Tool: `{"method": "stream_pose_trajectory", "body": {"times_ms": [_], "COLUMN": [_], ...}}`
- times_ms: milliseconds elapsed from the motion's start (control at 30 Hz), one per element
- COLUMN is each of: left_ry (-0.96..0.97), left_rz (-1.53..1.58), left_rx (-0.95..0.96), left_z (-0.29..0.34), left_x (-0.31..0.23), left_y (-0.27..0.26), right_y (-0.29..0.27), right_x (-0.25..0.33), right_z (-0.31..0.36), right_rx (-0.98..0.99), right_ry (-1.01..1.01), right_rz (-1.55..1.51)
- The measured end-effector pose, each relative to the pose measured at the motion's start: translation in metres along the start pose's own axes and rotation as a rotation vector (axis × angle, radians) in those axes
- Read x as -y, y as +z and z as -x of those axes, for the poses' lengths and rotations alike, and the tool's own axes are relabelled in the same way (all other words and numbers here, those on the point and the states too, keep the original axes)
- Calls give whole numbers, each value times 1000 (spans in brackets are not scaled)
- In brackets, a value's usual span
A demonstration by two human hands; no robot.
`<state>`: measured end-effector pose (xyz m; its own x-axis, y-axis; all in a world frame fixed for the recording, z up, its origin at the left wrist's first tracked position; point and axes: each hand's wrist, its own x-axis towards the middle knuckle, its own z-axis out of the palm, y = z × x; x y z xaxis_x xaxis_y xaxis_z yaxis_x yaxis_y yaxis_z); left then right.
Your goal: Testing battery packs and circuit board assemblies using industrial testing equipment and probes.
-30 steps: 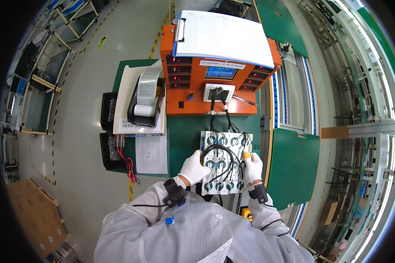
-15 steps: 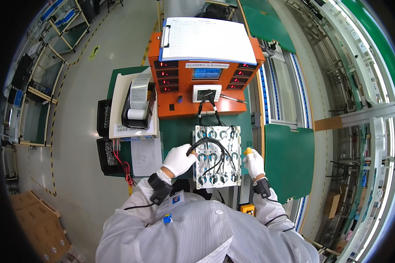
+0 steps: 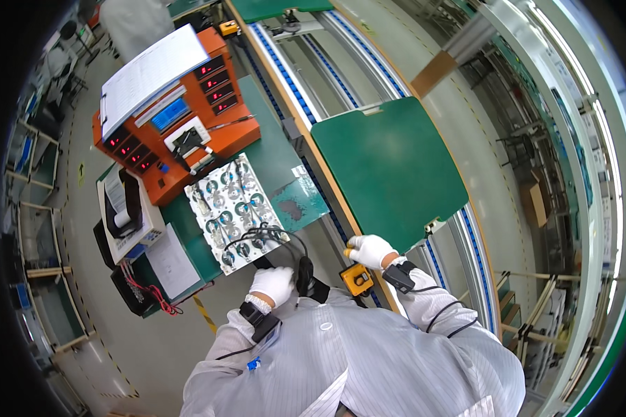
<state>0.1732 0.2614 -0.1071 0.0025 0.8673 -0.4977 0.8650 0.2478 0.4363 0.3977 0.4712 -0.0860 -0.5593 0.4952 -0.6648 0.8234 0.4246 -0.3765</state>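
Observation:
My left hand [image 3: 273, 285], in a white glove, is closed beside a thick black cable bundle [image 3: 304, 275] near my body and seems to grip it; the fingers are partly hidden. From there thin black leads loop back over a white plate [image 3: 217, 217] with rows of round openings, some blue-green inside. This plate lies tilted on the green bench, just beyond my left hand. Off to the right, my gloved right hand [image 3: 372, 251] has its fingers curled together, above a yellow box [image 3: 357, 279]. Yellow shows at its fingertips; whether it is a held object or finger covering, I cannot tell.
An orange tester [image 3: 222, 132] with red displays and a clipboard [image 3: 153, 73] stands behind the plate. A label printer [image 3: 122, 208], a paper sheet [image 3: 170, 260] and red wires [image 3: 149, 288] are at left. A conveyor with a green board [image 3: 389, 167] runs along the right.
The view has turned, so the bench now sits further left and slanted. My left hand has drawn the cables toward my body. My right hand has moved away from the plate to the right.

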Motion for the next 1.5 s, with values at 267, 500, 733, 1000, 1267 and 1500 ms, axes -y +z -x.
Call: {"method": "stream_pose_trajectory", "body": {"times_ms": [267,500,733,1000,1267,1500], "left_ry": [-82,-248,-325,-411,-482,-531], "left_rz": [132,316,388,345,303,530], "left_rx": [180,-623,-936,-1046,-986,-897], "left_z": [36,52,56,22,-25,-57], "left_x": [8,29,64,128,175,202], "left_y": [-59,-94,-93,-136,-190,-206], "right_y": [37,49,37,-28,-127,-107], "right_x": [-37,-55,-33,15,208,333], "right_z": [45,14,16,-40,-137,-236], "right_rx": [237,334,368,25,-341,-289], "right_ry": [-77,-121,-84,-160,-556,-534], "right_rz": [267,311,395,18,2,-74]}}
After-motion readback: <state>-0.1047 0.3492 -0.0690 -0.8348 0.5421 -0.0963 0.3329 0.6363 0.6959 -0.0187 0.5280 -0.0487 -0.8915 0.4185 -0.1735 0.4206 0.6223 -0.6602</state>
